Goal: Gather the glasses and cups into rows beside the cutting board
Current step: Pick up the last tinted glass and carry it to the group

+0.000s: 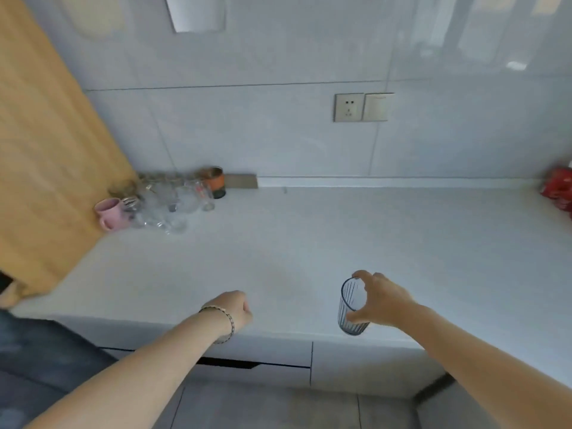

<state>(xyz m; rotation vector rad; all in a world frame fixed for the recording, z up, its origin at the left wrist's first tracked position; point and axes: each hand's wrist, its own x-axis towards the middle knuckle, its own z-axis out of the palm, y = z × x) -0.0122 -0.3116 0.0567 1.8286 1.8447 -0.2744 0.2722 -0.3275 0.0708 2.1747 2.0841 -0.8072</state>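
Observation:
My right hand (382,300) grips a ribbed grey-blue glass (351,308) by its side, over the counter's near edge. My left hand (240,308) is a closed fist with nothing in it, hovering above the counter to the left; a bracelet circles its wrist. Far left, beside the large wooden cutting board (46,156), stands a cluster of clear glasses (173,199), with a pink mug (110,213) at its front left and an orange-banded cup (216,181) at its back right by the wall.
The white countertop (340,236) runs from the board to a red packet (558,190) at the far right. A wall socket and switch (363,107) sit on the tiled wall. Drawer fronts lie below the counter edge.

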